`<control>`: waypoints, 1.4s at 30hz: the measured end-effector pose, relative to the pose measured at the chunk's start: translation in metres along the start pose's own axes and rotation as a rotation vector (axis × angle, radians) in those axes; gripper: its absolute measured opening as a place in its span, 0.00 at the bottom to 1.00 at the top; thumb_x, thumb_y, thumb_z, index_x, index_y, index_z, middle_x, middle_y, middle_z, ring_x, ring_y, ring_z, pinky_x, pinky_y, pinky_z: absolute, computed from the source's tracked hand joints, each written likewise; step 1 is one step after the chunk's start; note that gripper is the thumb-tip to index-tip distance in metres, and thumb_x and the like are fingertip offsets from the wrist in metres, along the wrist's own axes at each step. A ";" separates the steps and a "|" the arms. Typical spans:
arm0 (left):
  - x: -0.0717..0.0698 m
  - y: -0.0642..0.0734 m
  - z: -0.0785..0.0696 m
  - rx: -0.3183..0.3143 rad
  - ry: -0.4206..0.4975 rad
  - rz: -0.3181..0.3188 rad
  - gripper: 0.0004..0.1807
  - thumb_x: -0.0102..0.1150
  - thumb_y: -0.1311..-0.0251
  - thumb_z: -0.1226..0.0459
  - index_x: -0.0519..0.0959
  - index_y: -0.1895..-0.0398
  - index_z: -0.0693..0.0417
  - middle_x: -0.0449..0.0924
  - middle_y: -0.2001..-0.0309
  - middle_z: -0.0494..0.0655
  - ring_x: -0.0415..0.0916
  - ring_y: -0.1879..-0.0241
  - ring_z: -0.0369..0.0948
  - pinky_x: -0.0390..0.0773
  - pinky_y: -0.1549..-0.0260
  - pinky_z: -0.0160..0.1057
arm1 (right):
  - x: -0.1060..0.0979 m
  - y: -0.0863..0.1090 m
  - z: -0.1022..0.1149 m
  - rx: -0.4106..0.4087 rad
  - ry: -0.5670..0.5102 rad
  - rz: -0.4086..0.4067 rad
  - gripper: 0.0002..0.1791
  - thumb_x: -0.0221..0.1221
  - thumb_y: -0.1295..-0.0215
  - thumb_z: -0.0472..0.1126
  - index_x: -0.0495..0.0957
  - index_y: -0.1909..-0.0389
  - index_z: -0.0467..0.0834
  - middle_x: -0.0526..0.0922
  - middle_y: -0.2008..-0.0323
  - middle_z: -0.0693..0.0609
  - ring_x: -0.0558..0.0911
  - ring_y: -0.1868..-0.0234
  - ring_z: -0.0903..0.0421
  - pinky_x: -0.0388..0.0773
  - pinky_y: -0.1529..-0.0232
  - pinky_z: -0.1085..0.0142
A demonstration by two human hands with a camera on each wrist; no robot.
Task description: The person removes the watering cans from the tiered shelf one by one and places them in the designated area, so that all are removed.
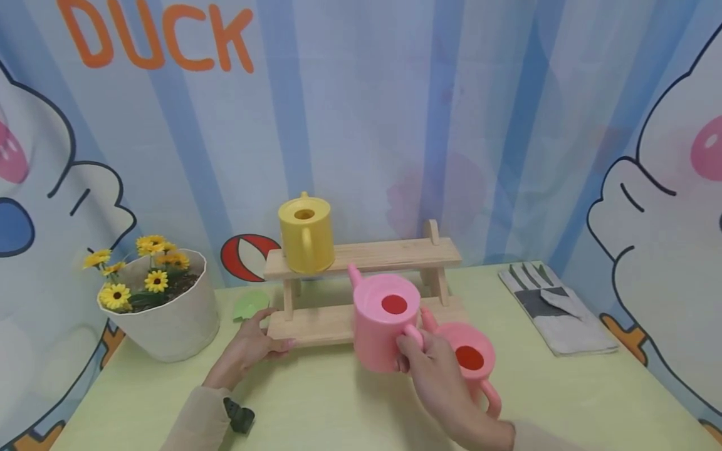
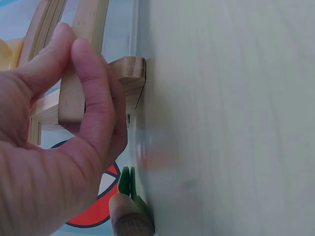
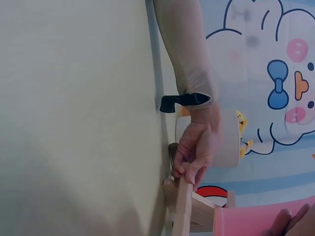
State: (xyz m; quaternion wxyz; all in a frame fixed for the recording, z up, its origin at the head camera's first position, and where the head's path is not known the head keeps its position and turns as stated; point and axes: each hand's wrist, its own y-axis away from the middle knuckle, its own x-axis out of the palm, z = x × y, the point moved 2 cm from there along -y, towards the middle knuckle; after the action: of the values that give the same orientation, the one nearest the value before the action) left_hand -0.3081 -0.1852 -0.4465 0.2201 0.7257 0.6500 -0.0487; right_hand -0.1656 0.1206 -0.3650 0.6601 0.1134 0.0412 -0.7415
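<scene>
My left hand (image 1: 251,344) grips the left end of the lower plank of a two-tier wooden stand (image 1: 389,254). In the left wrist view, thumb and fingers pinch that plank (image 2: 74,98). With my right hand (image 1: 437,379) I hold a pink watering can (image 1: 372,338) by its handle, in front of the lower tier, spout towards the back left. Whether its base touches the plank cannot be told. A coral-pink watering can (image 1: 482,341) stands just right of it, partly hidden by my right hand. On the upper tier, at its left, sits a yellow watering can (image 1: 318,244).
A white pot (image 1: 175,332) with yellow flowers stands at the left. Between it and the stand lies a green tool (image 1: 251,304) with a wooden handle (image 2: 130,223). A folded grey-and-white cloth item (image 1: 575,332) lies at the right. A printed curtain (image 1: 361,125) closes off the back.
</scene>
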 end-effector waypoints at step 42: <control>-0.001 0.002 -0.002 0.000 -0.019 0.012 0.57 0.79 0.37 0.67 0.49 0.13 0.61 0.82 0.41 0.69 0.86 0.66 0.37 0.86 0.62 0.33 | 0.013 0.019 -0.089 0.176 -0.020 -0.051 0.16 0.54 0.17 0.42 0.82 0.66 0.40 0.81 0.75 0.53 0.76 0.71 0.54 0.71 0.71 0.70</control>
State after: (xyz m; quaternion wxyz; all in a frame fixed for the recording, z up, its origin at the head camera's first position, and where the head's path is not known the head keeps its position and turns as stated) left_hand -0.3066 -0.1851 -0.4437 0.2263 0.7292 0.6435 -0.0541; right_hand -0.1382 0.1242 -0.4524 0.6288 0.1622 -0.0277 -0.7600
